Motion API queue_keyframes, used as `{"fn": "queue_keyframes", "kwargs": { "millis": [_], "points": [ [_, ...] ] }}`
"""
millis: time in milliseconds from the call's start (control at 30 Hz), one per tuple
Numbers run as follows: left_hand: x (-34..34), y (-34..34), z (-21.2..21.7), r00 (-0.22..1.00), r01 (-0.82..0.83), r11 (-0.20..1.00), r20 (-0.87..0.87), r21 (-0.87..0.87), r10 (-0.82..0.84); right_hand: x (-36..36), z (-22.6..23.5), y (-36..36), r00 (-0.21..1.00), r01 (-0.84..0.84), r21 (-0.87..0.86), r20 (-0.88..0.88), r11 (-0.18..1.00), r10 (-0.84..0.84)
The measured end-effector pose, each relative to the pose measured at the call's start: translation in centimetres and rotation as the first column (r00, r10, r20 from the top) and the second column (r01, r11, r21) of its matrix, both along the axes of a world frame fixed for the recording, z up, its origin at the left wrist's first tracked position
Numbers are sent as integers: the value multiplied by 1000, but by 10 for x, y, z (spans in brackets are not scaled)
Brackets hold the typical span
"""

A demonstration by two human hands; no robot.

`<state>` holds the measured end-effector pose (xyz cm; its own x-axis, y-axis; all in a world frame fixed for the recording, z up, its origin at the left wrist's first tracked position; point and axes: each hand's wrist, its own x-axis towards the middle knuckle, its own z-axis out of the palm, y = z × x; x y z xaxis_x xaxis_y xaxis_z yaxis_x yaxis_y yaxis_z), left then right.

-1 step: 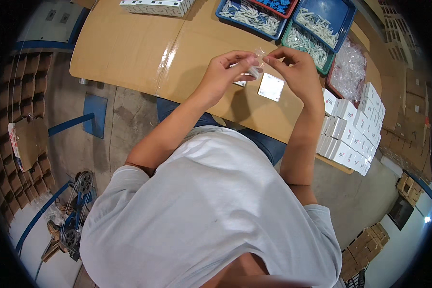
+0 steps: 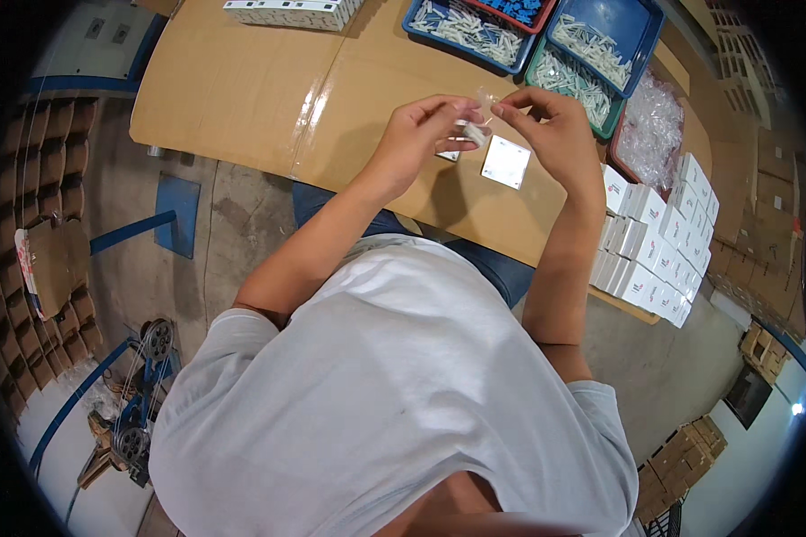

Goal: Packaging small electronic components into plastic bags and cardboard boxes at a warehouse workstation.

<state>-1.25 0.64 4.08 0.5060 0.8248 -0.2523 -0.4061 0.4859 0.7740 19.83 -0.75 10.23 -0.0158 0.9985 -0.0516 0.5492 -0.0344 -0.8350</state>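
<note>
My left hand (image 2: 418,127) is curled around small white pieces (image 2: 475,135) above the brown tabletop (image 2: 242,98); my right hand (image 2: 553,125) pinches a clear bag (image 2: 485,98) beside them. A white square box (image 2: 506,163) lies near, trays (image 2: 466,40) far right, stacked boxes (image 2: 658,255) right, concrete floor (image 2: 246,215) left.

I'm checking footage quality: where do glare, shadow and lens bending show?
Head view: glare streaks the brown tabletop, a shadow lies near the left hand, a light flares at far right, and the brown grid at far left curves.
</note>
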Motion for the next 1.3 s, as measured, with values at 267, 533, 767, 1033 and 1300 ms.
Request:
{"fn": "queue_keyframes", "kwargs": {
  "millis": [267, 533, 767, 1033, 1300],
  "points": [
    [-3, 0, 3, 998, 0, 1000, 57, -18, 1, -4, -1, -2, 999, 42, 57, -16, 997, -41],
    [-1, -5, -5, 999, -26, 995, -30, 100, 29, -11, -2, -9, 999, 33, 61, -38, 998, -31],
    [-7, -9, -8, 848, 87, 637, -393, 766, 356, -25, -23, -18, 955, -109, 27, -274, 994, 112],
    [-11, -10, -30, 817, 26, 649, -391, 760, 424, -29, -28, -11, 974, -74, -113, -224, 991, 47],
    [-41, -14, -108, 788, 42, 669, -437, 742, 434, 29, -104, 64, 872, 367, 197, 267, 909, -410]
  ]
}}
